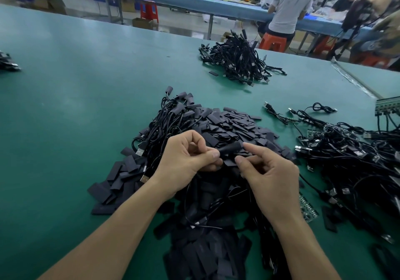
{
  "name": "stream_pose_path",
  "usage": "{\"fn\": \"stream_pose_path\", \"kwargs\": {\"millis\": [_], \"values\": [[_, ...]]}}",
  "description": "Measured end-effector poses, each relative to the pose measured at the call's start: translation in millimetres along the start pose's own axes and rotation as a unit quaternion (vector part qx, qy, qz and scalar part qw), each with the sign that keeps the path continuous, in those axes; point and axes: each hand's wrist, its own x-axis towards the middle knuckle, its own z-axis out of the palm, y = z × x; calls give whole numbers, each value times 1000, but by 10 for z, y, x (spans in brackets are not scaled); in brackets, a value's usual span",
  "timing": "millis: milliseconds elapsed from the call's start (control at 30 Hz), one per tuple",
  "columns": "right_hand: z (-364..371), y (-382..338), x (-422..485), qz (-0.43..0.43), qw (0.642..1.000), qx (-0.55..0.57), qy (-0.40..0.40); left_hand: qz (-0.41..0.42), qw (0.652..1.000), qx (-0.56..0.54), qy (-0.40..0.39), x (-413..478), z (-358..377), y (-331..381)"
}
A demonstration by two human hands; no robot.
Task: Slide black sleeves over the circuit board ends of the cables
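Note:
My left hand and my right hand meet above a big heap of flat black sleeves on the green table. Between them is one black sleeve, rounded open, pointing up to the right. My left thumb and fingers pinch its near end. My right thumb and forefinger sit at its far end and underside. A thin black cable hangs down from under my hands. The circuit board end is hidden inside the sleeve or behind my fingers.
A tangle of bare cables with USB plugs and green boards lies at the right. Sleeved cables lie left of the heap, and a far bundle sits further back. Two people sit at a blue bench behind.

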Motion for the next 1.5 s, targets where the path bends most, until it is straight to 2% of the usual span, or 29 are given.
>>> {"fn": "stream_pose_path", "kwargs": {"millis": [100, 167, 200, 267, 333, 400, 500, 667, 733, 833, 933, 1000, 1067, 1133, 1200, 1233, 1300, 1367, 1400, 1500], "values": [[-159, -31, 35, -13, 988, -127, 85, 79, 991, 8, 107, 85, -41, 159], [-321, -29, 67, 37, 971, -217, 94, 119, 971, 27, 204, 249, -139, 339], [-400, -25, 75, 79, 958, -265, 74, 134, 957, 61, 252, 359, -195, 431], [-516, -17, 90, 167, 924, -343, 7, 142, 914, 203, 320, 582, -320, 567], [-567, -27, 106, 238, 892, -376, -81, 116, 869, 337, 343, 748, -422, 610], [-599, -19, 124, 273, 881, -364, -131, 68, 851, 407, 325, 852, -490, 556], [-668, -16, 144, 293, 889, -317, -155, 5, 826, 473, 308, 893, -589, 414], [-752, -40, 154, 291, 910, -248, -163, -50, 855, 453, 248, 909, -689, 389], [-741, -27, 147, 250, 940, -208, -107, -26, 851, 471, 232, 866, -612, 405], [-728, -42, 149, 170, 972, -158, -17, 103, 817, 531, 200, 675, -434, 419], [-703, -52, 154, 124, 979, -160, 35, 214, 836, 497, 92, 298, -317, 417], [-678, -30, 145, 125, 970, -204, 36, 266, 814, 516, 41, 30, -317, 357], [-688, -14, 135, 147, 957, -248, 41, 287, 773, 565, -12, -173, -337, 286], [-714, -2, 136, 171, 936, -304, 54, 274, 722, 630, -78, -273, -343, 220], [-700, -29, 121, 175, 898, -402, 42, 248, 701, 659, -114, -293, -330, 186], [-669, -49, 110, 166, 882, -440, 28, 230, 708, 657, -120, -289, -322, 182], [-579, -89, 97, 112, 895, -432, -6, 220, 731, 633, -130, -268, -309, 168], [-482, -113, 90, 37, 943, -321, -79, 221, 766, 589, -133, -232, -287, 151], [-427, -115, 79, 21, 955, -264, -130, 218, 790, 559, -124, -212, -270, 152], [-319, -71, 49, 24, 951, -205, -230, 217, 856, 466, -63, -176, -190, 183]]}}
